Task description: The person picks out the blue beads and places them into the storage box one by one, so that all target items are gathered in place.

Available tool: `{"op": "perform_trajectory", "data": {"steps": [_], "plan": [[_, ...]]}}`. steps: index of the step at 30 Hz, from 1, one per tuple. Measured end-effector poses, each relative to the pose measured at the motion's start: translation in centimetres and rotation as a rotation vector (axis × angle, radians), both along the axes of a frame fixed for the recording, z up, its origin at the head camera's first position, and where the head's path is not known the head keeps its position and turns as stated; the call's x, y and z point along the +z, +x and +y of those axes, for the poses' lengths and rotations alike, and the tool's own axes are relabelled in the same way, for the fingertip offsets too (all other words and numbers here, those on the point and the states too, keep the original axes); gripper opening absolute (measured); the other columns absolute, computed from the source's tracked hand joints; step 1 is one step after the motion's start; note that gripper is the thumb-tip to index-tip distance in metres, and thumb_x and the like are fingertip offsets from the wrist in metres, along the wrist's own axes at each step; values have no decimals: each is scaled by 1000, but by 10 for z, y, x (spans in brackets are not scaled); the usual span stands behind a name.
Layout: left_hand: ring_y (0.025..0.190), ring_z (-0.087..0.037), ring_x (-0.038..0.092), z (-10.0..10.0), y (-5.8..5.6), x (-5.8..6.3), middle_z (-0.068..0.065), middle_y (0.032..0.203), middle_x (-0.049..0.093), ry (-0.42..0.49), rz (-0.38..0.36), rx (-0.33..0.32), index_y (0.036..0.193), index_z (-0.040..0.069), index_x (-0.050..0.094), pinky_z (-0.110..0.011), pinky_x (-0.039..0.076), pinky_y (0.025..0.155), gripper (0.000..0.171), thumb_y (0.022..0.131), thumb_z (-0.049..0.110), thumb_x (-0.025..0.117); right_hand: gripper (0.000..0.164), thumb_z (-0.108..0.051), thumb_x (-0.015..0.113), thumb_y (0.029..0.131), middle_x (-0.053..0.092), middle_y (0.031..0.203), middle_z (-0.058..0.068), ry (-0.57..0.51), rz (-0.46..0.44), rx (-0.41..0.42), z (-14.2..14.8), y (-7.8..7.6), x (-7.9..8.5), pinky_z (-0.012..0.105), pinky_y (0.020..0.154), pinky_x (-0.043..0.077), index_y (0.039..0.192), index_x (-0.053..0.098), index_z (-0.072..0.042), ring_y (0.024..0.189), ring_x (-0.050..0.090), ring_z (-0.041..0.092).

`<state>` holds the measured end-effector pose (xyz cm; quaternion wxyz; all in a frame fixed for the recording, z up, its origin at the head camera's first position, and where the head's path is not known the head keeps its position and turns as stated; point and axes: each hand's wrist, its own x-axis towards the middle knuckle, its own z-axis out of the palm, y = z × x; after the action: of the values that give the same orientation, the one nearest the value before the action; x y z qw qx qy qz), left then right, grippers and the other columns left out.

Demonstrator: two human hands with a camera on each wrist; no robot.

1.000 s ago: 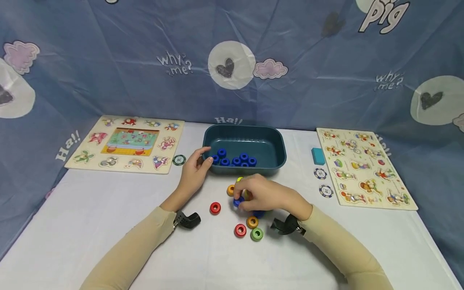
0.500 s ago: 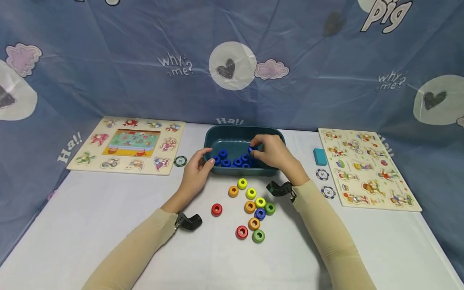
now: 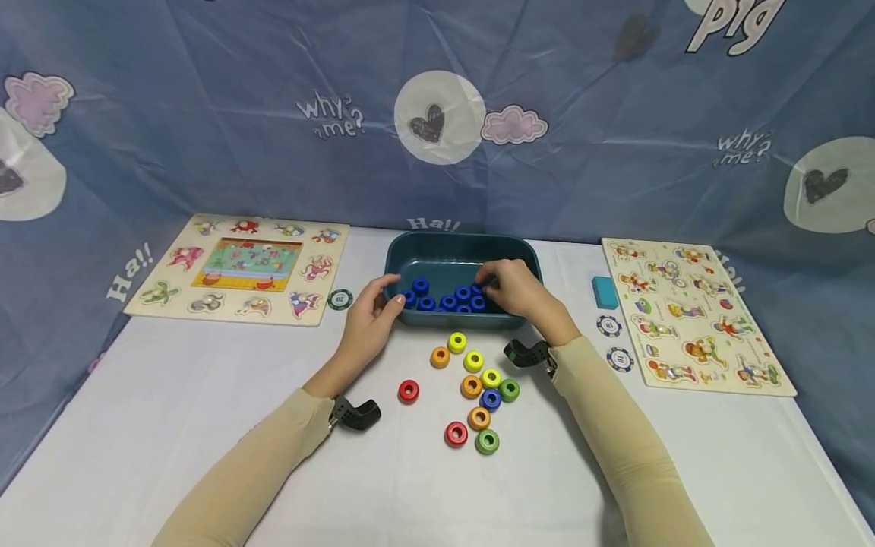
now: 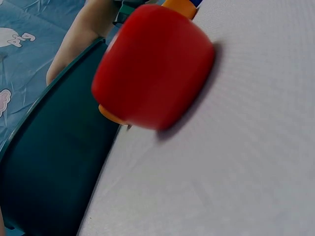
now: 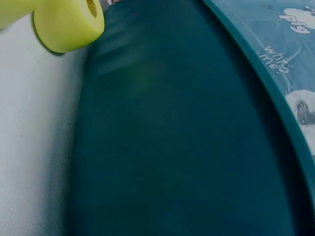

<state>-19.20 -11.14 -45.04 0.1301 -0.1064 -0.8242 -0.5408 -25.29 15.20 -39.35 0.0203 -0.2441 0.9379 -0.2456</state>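
A dark green plastic tub (image 3: 465, 320) stands at the back middle of the table with several blue ring beads (image 3: 447, 303) in it. My left hand (image 3: 365, 327) grips its near left corner, thumb and index finger at the rim. My right hand (image 3: 516, 289) reaches over the near right side into the tub. Its thumb and index finger pinch a blue bead (image 3: 476, 289) low among the others. The right wrist view shows mostly the tub's wall (image 5: 172, 123); the right fingers are hidden there.
Red (image 3: 408, 391), orange (image 3: 472, 386), yellow (image 3: 474, 361), green (image 3: 488, 441) and blue (image 3: 491, 399) beads lie before the tub. Picture puzzle boards (image 3: 171, 292) flank it; the right board (image 3: 697, 319) has chips (image 3: 620, 359) and a teal block (image 3: 604, 292) beside it.
My right hand has carried a blue bead from the table into the tub, then lowered it among the others. My left hand has stayed at the tub's corner.
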Motion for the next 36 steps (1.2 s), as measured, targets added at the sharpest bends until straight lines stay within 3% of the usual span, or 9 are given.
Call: {"op": "perform_trajectory", "data": {"steps": [6, 14, 16, 19, 23, 27, 33, 36], "plan": [[60, -9, 33, 2, -2, 1, -10, 84, 44, 18, -9, 2, 134, 2, 54, -21, 29, 55, 39, 95, 10, 57, 20, 3, 61, 87, 72, 105, 14, 22, 1, 6, 1, 0, 0, 39, 83, 56, 103, 72, -3, 96, 70, 25], [61, -11, 35, 1, -2, 2, -4, 82, 43, 3, -9, -3, 133, 11, 55, -23, 32, 57, 38, 96, 16, 58, 21, 2, 60, 88, 71, 109, 14, 6, -2, -1, 1, 0, 1, 39, 84, 56, 106, 71, -3, 98, 70, 26], [61, -13, 36, 1, -1, 1, -4, 83, 44, 5, -16, -8, 133, 11, 55, -23, 32, 56, 38, 96, 17, 58, 21, 0, 60, 89, 70, 108, 14, -37, 38, -3, 2, 3, 0, 38, 82, 56, 107, 70, -3, 95, 69, 25], [61, -15, 36, -1, 1, 0, -4, 82, 43, 1, -27, -6, 134, 11, 55, -24, 32, 56, 38, 96, 18, 57, 19, -2, 60, 90, 69, 105, 13, -156, 166, 13, 5, 11, 0, 37, 78, 56, 107, 70, -2, 91, 68, 24], [61, -15, 36, -2, 3, 0, -3, 82, 43, -6, -28, 0, 134, 11, 54, -24, 32, 56, 38, 97, 18, 57, 15, -3, 64, 89, 68, 101, 12, -311, 348, 79, 13, 31, 1, 37, 72, 56, 103, 70, -2, 87, 66, 22], [60, -13, 35, -2, 2, 0, -4, 81, 43, -5, -22, 5, 134, 12, 55, -23, 31, 56, 38, 97, 18, 57, 14, -2, 66, 85, 69, 100, 7, -366, 401, 165, 22, 59, 1, 35, 66, 55, 98, 71, -6, 84, 65, 16], [58, -9, 33, 0, 0, -1, -5, 81, 43, 1, -17, 1, 134, 8, 54, -22, 31, 55, 39, 96, 15, 57, 17, -2, 69, 79, 69, 92, 0, -365, 356, 272, 32, 102, 0, 28, 59, 49, 94, 70, -11, 77, 60, 11], [58, -9, 32, 1, -1, -1, -6, 81, 43, 3, -9, 2, 134, 4, 54, -22, 29, 55, 39, 96, 12, 58, 14, -4, 69, 80, 68, 88, -4, -304, 226, 334, 33, 118, 2, 26, 60, 49, 91, 70, -12, 74, 58, 7]]}}
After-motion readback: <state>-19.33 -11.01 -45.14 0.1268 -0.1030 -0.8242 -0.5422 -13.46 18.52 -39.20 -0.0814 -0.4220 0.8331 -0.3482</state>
